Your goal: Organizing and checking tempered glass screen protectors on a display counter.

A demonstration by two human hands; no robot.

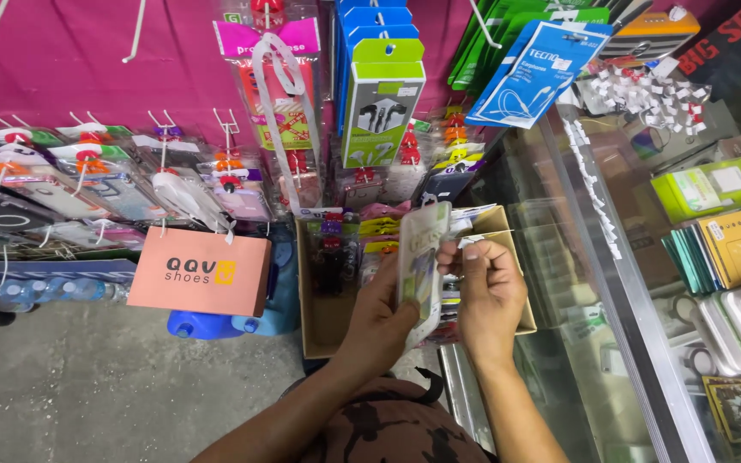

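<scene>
1. The left hand holds a clear plastic packet, upright and a little tilted, above an open cardboard box. The fingers are closed around the lower half of the packet.
2. The right hand is at the upper right edge of the same packet. Thumb and forefinger are pressed together on a small white tag. I cannot tell if the tag is already fixed on the packet or only touches it.
3. The box stands on the floor, between the pink wall with hooks and the glass counter. It already contains many similar packets, standing in rows, with yellow, purple and red cards.
4. Judging from this, the handling of this packet is in the middle: the packet is out of the box and in the hands, and it is not yet put down or hung.
5. Both forearms come from the bottom of the picture and meet over the box. The left wrist is bent upward; the right hand is turned with its back toward the camera.
6. A pink paper bag hangs to the left, well apart from the hands.
</scene>
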